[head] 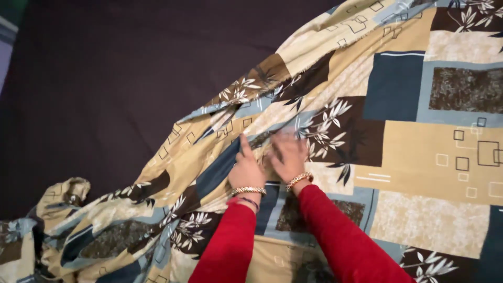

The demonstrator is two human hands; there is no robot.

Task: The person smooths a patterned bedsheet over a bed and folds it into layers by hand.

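Note:
A large patterned sheet (419, 141) in beige, brown and slate blue, with leaf and square prints, lies spread over a dark brown surface (115, 73). Its left part is bunched into folds (94, 230). My left hand (245, 167) rests on a ridge of the cloth near the middle, index finger pointing up. My right hand (288, 154) is just beside it on the same fold and is blurred by motion. Both arms wear red sleeves and gold bangles at the wrists. Whether the fingers pinch the fabric is unclear.
The dark brown surface fills the upper left. A strip of lighter, bluish material (6, 36) shows at the far left edge. The crumpled end of the sheet trails toward the lower left corner.

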